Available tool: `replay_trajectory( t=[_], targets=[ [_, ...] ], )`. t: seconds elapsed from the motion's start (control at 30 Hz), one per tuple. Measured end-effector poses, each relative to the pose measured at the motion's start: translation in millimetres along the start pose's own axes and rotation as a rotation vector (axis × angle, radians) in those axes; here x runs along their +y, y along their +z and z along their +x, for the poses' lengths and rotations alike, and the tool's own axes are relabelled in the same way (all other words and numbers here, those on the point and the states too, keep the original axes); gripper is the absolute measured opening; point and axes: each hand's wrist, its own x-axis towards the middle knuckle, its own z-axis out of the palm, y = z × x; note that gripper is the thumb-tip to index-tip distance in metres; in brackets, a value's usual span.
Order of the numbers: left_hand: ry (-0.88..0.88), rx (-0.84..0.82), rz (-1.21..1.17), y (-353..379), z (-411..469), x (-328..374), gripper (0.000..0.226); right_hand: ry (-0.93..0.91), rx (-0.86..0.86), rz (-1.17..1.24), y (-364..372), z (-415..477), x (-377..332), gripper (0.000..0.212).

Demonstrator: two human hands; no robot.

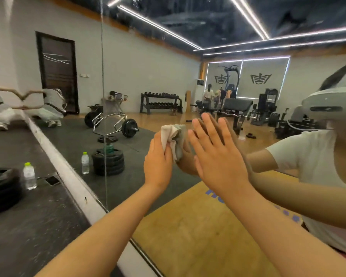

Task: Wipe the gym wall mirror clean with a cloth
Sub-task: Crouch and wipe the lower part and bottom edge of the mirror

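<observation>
Filling most of the frame, the gym wall mirror (140, 72) is easily the biggest thing here. Lower left, a stack of black weight plates (2, 188) sits on the dark floor. Dead centre, the right hand (218, 156) lies flat on the glass, fingers straight and spread, holding nothing. Just left of it, the left hand (158, 162) grips a bunched-up beige cloth (173, 138) against the mirror. A water bottle (29, 175) stands beside the plates, with a phone (52, 180) lying just right of it.
</observation>
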Motion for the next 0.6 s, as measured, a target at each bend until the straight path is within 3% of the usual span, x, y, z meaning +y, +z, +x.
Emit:
replay_trajectory(
  t=[0.23, 0.33, 0.47, 0.6],
  targets=[
    [0.019, -0.156, 0.129, -12, -18, 26, 0.031, -0.016, -0.026, -0.012, -7, -1, 1, 0.061],
    [-0.052, -0.22, 0.164, -16, -21, 39, 0.033, -0.037, -0.05, -0.024, -10, -1, 0, 0.059],
    [-0.191, -0.184, 0.134, -9, -20, 53, 0.036, -0.037, -0.052, -0.029, -10, 0, 1, 0.059],
    [-0.199, -0.082, 0.075, 3, -30, 49, 0.028, -0.039, -0.054, -0.062, -5, -2, -1, 0.064]
  ],
)
